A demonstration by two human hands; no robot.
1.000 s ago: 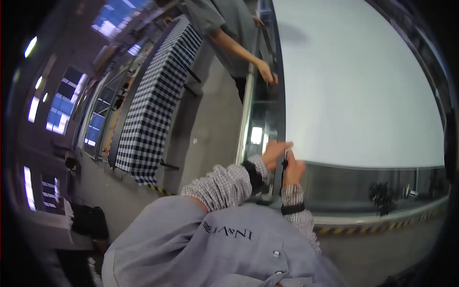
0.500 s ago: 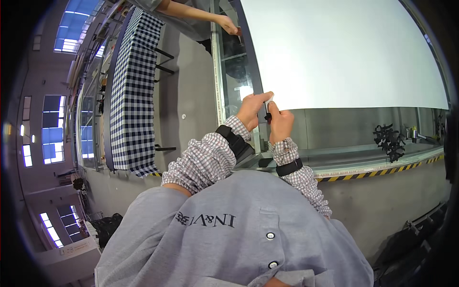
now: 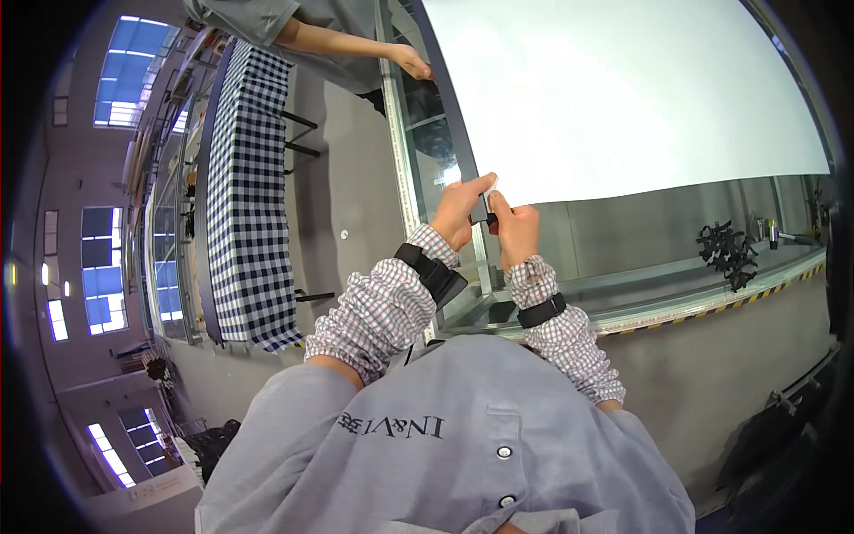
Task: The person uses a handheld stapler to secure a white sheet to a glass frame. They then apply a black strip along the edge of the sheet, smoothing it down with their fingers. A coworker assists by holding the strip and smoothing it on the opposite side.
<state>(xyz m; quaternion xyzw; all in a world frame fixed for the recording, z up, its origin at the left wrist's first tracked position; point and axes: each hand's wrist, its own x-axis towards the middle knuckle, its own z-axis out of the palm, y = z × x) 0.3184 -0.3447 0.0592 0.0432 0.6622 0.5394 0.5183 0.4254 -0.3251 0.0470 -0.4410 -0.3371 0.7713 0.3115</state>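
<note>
Big white sheet (image 3: 623, 89) lies flat and smooth on the counter (image 3: 640, 231), its near corner pinched between both hands at the counter's edge.

We see a matt, smooth white sheet (image 3: 623, 89) lying on a glossy glass table (image 3: 427, 151) with a brushed metal frame (image 3: 676, 298), beside a woven black-and-white checked cloth (image 3: 249, 187), while soft checked fabric sleeves (image 3: 382, 311) and matt black wrist straps (image 3: 431, 271) cover our forearms.

packages: none | labels: none | signs: none | screens: none
</note>
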